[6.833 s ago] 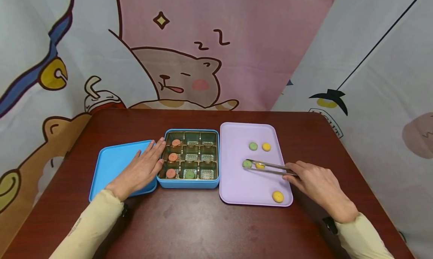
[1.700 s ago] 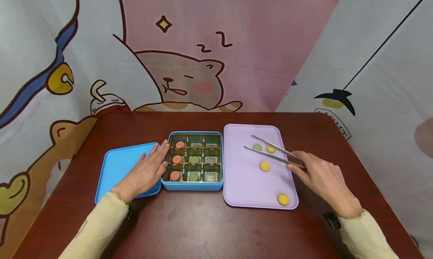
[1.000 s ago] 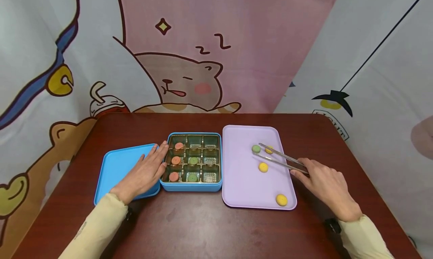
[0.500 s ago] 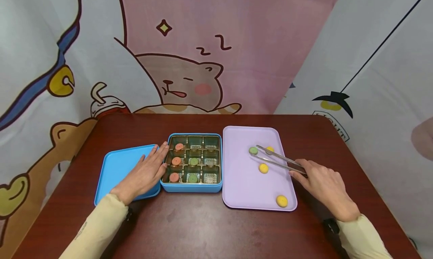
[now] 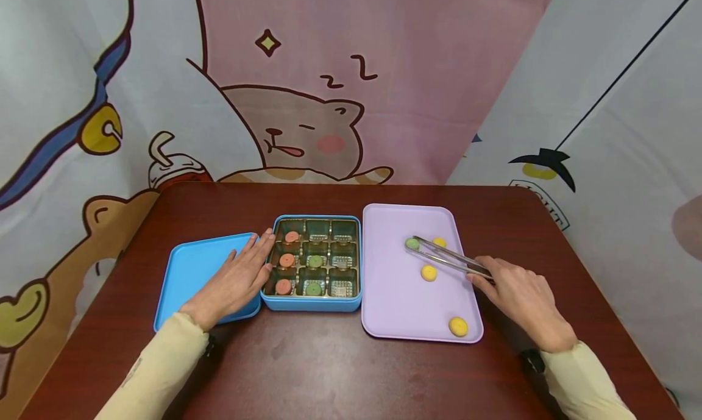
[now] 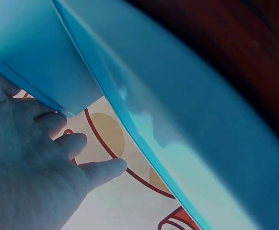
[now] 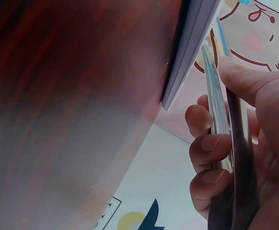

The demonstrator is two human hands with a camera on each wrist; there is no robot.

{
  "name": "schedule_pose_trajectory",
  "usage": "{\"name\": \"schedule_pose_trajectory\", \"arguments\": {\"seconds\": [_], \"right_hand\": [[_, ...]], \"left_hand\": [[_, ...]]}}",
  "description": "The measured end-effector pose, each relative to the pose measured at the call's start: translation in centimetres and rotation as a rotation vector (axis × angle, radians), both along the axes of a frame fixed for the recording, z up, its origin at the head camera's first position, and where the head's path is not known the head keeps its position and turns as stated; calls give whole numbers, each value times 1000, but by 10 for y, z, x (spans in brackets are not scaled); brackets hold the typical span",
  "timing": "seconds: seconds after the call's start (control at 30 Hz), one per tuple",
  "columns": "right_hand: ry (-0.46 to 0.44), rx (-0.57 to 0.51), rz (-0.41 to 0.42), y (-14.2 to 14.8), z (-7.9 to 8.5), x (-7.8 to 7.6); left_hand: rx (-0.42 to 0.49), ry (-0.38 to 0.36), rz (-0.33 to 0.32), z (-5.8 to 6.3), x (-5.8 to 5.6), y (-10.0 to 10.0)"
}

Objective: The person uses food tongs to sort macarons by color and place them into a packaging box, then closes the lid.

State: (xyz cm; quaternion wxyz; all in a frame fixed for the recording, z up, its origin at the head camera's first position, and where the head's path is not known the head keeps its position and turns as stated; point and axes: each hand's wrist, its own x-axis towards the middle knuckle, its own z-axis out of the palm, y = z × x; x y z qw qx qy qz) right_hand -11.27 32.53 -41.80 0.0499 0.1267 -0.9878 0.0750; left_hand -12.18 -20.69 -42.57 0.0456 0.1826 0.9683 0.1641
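My right hand (image 5: 523,298) grips metal tongs (image 5: 450,260) over the lilac tray (image 5: 408,310); in the right wrist view, fingers and thumb wrap both arms of the tongs (image 7: 218,108). The tong tips are on either side of a small round green piece, macaron-like (image 5: 412,244). My left hand (image 5: 230,283) lies with straight fingers against the left side of a blue box (image 5: 311,304); its fingers also show outstretched in the left wrist view. The box's gold divided insert holds orange pieces (image 5: 287,260) in the left column and green pieces (image 5: 315,261) in two middle-column compartments.
Yellow pieces sit on the tray: one (image 5: 439,242) behind the tongs, one (image 5: 429,273) just in front, one (image 5: 457,327) near the front right corner. A blue lid (image 5: 192,274) lies left of the box, partly beneath the left forearm, on the brown table (image 5: 307,365).
A green piece from the tray now lies in the box's central compartment. The tongs have come down and narrowed around the remaining green piece, which shifted slightly left. My left hand stays by the box.
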Motion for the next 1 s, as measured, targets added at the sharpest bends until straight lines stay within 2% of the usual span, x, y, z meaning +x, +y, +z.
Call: {"name": "schedule_pose_trajectory", "arguments": {"seconds": [0.4,1.0], "right_hand": [[1,-3,7,-2,-1,-2],[45,-13,15,1,2,5]], "left_hand": [[5,-11,1,2,0,-2],[-6,-13,-10,2,-1,-1]]}}
